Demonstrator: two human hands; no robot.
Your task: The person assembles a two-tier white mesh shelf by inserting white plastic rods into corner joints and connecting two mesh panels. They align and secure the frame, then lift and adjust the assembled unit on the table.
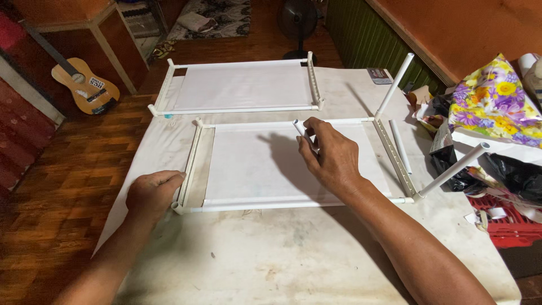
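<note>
Left hand clenched on near pipe frame's corner, right hand pinching a short white pipe piece; loose grip risks dropping it onto the stretched white cloth.

Two white pipe frames, one guitar

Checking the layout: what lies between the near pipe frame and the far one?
In the head view, only a bare strip of table cloth separates the near frame from the far frame.
</note>
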